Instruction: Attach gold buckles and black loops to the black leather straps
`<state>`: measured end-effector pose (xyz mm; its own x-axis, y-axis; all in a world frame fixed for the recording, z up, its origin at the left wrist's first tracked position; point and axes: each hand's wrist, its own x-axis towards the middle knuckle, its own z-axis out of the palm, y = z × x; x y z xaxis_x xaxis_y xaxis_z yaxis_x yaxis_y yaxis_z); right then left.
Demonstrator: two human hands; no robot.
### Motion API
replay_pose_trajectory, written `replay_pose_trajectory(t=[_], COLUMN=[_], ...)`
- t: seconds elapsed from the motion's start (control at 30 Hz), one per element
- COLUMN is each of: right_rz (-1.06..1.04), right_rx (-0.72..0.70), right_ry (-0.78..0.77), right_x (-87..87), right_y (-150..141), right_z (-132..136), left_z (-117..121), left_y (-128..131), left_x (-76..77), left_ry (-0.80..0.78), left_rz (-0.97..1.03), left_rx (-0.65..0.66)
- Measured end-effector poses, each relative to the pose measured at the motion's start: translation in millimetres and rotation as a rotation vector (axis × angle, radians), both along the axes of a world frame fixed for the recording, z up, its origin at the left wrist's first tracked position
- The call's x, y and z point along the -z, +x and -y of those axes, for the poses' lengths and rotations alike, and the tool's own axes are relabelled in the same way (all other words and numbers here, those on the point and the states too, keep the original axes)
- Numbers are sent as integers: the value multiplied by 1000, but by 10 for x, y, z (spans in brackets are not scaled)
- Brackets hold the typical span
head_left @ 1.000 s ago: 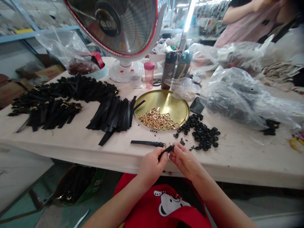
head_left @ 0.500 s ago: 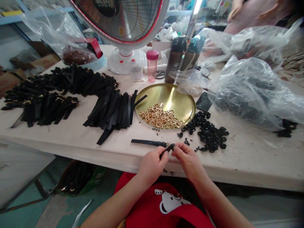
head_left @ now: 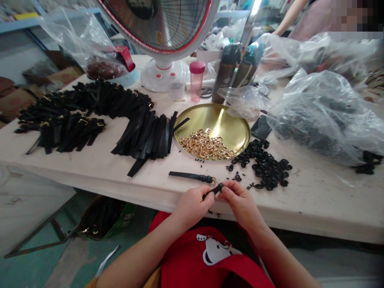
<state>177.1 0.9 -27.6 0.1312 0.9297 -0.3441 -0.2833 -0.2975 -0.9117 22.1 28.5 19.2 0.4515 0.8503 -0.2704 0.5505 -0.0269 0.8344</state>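
Near the table's front edge my left hand point(head_left: 193, 204) is closed around a black strap point(head_left: 213, 191). The fingertips of my right hand point(head_left: 238, 200) pinch the strap's far end; whether they also hold a small loop there I cannot tell. Just beyond my hands lies another black strap point(head_left: 189, 176) with a gold buckle point(head_left: 214, 181) at its right end. Gold buckles point(head_left: 207, 146) are heaped on a round gold tray point(head_left: 223, 118). To the right of the tray is a pile of small black loops point(head_left: 270, 170). Loose black straps point(head_left: 150, 136) lie left of the tray.
Bundles of buckled straps point(head_left: 90, 100) cover the table's left side. A fan point(head_left: 163, 76), a pink bottle point(head_left: 197, 82) and two dark bottles point(head_left: 226, 74) stand behind. Large plastic bags point(head_left: 324, 116) fill the right. A phone-like dark slab point(head_left: 261, 127) lies beside the tray. Another person's arm point(head_left: 291, 18) shows at the back.
The camera view has shifted slightly, so the table appears moved right. Both hands stay together on the strap, now a little nearer the table's edge. The other person's arm has moved.
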Motion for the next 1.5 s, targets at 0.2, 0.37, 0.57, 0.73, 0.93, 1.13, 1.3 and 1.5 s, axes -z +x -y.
replay_pose_trajectory(t=[0.2, 0.37, 0.57, 0.73, 0.93, 1.13, 1.3, 1.5], right_rz=[-170, -298, -380, -462, -343, 30, 56, -1], right_rx=[-93, -102, 18, 78, 46, 51, -72, -79], right_ry=[-5, -22, -89, -91, -25, 93, 32, 0], right_x=[-73, -96, -74, -48, 4, 37, 26, -25], right_y=[-13, -33, -48, -45, -79, -68, -11, 20], right_z=[-16, 34, 51, 40, 49, 105, 122, 119], left_z=[53, 107, 152, 178, 166, 100, 63, 109], left_y=[22, 4, -10, 0, 17, -28, -55, 22], left_x=[10, 14, 24, 35, 48, 53, 63, 62], left_ry=[20, 80, 128, 169, 181, 167, 127, 174], left_rz=[81, 23, -18, -39, -110, -186, -168, -110], left_rx=[-45, 3, -23, -29, 20, 110, 169, 157])
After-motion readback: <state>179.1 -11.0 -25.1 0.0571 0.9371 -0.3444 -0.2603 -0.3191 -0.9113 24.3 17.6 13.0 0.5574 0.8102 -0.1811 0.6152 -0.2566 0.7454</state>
